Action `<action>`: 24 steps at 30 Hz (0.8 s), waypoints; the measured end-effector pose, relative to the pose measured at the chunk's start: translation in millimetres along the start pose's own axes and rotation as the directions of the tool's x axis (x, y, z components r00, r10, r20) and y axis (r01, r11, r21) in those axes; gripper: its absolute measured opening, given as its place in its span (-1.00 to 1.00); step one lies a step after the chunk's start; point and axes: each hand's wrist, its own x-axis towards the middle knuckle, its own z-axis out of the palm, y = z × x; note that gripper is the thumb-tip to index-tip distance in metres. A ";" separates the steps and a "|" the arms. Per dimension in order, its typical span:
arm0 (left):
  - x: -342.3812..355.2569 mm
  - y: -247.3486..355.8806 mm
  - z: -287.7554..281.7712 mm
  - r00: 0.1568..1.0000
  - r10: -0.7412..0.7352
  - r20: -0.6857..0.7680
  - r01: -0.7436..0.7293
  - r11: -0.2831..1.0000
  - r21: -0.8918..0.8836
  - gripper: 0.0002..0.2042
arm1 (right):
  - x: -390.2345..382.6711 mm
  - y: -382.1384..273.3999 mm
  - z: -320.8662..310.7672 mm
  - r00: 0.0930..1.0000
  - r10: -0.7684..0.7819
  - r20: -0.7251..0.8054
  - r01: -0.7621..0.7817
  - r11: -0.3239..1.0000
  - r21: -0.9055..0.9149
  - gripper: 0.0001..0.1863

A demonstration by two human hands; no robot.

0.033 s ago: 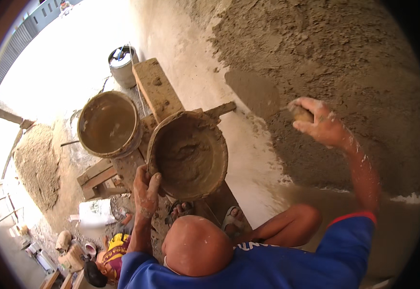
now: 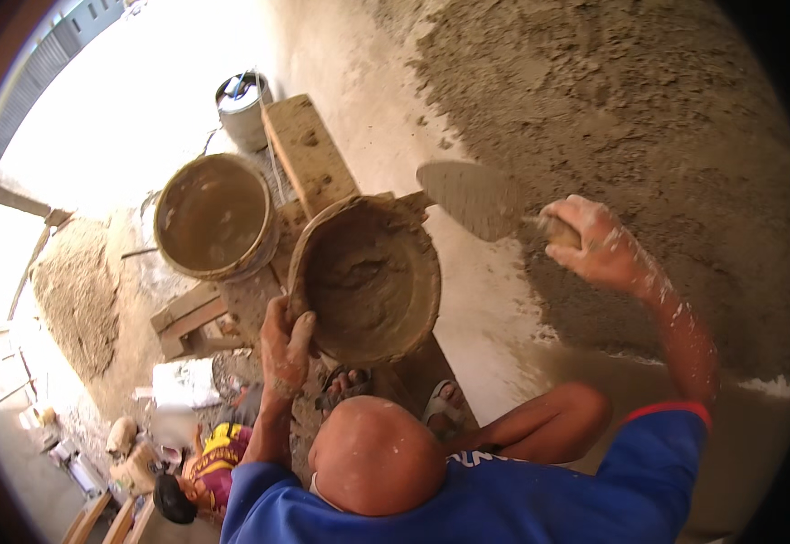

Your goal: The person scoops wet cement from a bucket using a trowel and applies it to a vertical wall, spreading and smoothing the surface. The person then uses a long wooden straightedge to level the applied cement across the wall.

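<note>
Currently, the two hands are well apart, each closed on its own thing. The right hand wraps round the handle of a trowel, thumb below and fingers curled over the top. The trowel extends leftward from that hand. Its long axis runs from the grip left and slightly upward across the view, so the rounded tip points away from the right hand, toward the space just above the bucket's right rim. The blade's broad face shows; I cannot tell whether it touches the rough, mortar-coated wall beyond the right hand.

The left hand clamps the rim of a round bucket, thumb over the edge. This bucket sits just up and right of that hand, its mouth facing up, with wet mortar inside. Up and left of the left hand stands a second bucket.
</note>
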 end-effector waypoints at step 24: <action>-8.7 2.2 5.8 1.000 -0.011 0.011 0.009 0.988 0.153 -0.72 | 23.7 -48.5 213.4 0.928 -0.352 -0.118 0.370 0.852 0.369 -0.65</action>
